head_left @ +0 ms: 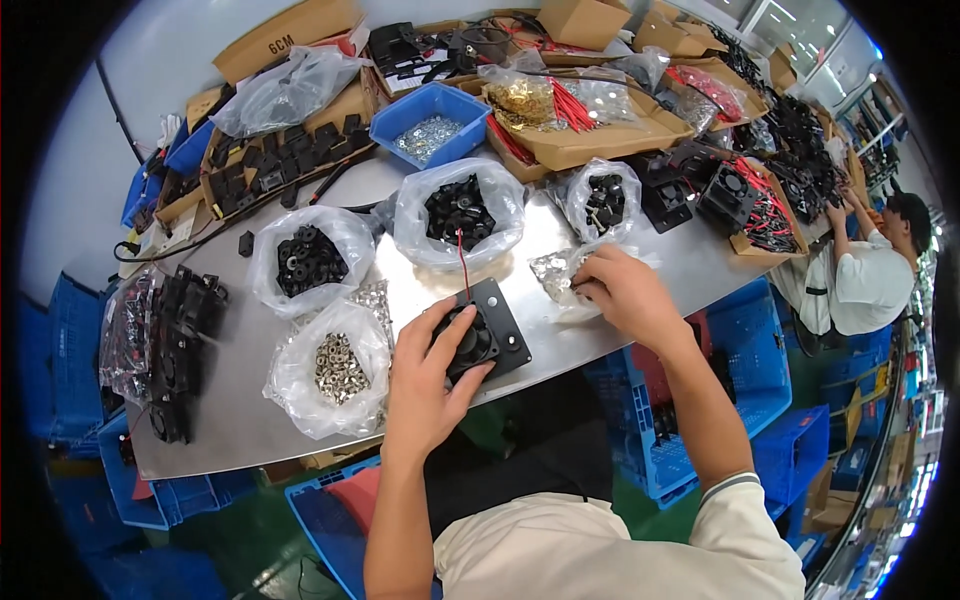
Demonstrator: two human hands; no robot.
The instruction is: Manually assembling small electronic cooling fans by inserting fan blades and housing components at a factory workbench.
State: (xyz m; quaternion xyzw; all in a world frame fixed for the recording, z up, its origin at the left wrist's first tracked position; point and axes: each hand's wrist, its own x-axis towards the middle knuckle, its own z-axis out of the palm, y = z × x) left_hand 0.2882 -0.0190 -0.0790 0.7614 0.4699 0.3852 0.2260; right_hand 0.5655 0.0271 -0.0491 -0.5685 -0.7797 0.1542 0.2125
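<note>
A black cooling fan on a flat black mounting plate (pixel 508 322) lies at the front edge of the metal table, with a red wire rising from its far side. My left hand (pixel 425 375) grips it, fingers across the fan and thumb along the near side. To the right, my right hand (pixel 628 295) has its fingertips pinched together at a clear plastic bag (pixel 548 268) of small shiny metal parts. What those fingertips hold, if anything, is hidden. Left of the fan sits an open bag of metal nuts (pixel 340 368).
Bags of black knobs or caps (pixel 310 262), (pixel 460 212) and small black parts (pixel 606 200) stand behind. A blue bin (pixel 428 122) holds washers. Stacked fans (pixel 180 340) line the left end; cardboard boxes (pixel 590 140) fill the back. A co-worker (pixel 870 275) sits at right.
</note>
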